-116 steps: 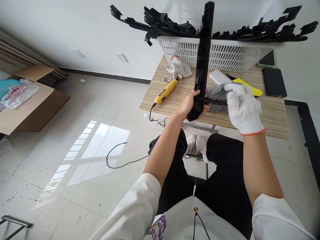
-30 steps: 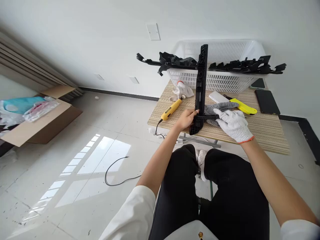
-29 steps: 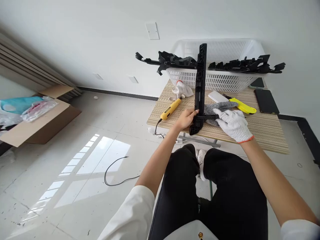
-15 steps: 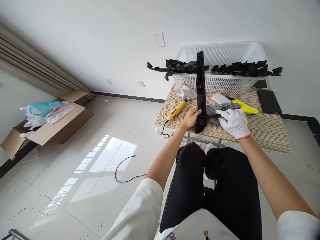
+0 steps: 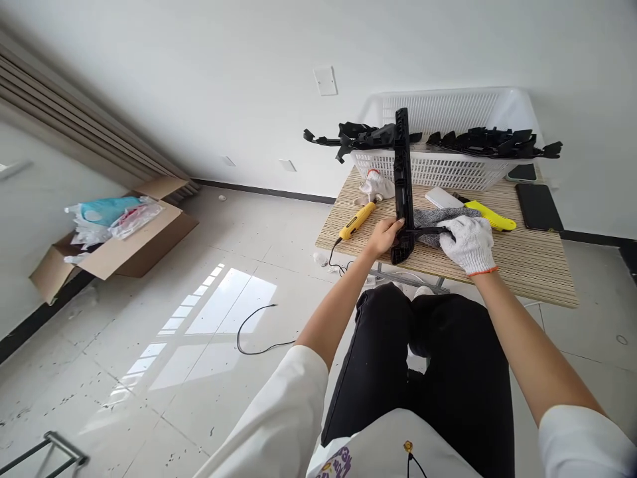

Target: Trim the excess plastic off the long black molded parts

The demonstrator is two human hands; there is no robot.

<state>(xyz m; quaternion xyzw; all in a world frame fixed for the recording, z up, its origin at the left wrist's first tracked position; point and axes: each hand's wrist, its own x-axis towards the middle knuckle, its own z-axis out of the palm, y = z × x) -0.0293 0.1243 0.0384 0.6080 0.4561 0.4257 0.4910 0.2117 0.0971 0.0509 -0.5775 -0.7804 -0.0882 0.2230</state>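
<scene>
My bare left hand (image 5: 387,236) grips the lower part of a long black plastic strip (image 5: 403,179), which stands lengthwise away from me over the table. My right hand (image 5: 468,244), in a white knit glove with an orange cuff, is closed around a slim black tool (image 5: 432,230). The tool points left at the strip near my left fingers; its tip is too small to make out. A grey glove (image 5: 438,216) lies beneath the tool. Left of the strip, a yellow corded hand tool (image 5: 357,221) rests near a crumpled white glove (image 5: 377,186).
A white plastic basket (image 5: 438,171) behind holds black plastic parts (image 5: 492,141) that overhang both sides. On the wooden table (image 5: 527,265) lie a yellow-green-handled tool (image 5: 492,216), a white box (image 5: 442,198) and a black phone (image 5: 539,207). A cable (image 5: 239,338) and an open carton (image 5: 144,242) occupy the floor.
The camera view has shifted a little, so the scene sits further right. My right hand with the slim tool has drawn slightly right of the strip. My left hand keeps its grip.
</scene>
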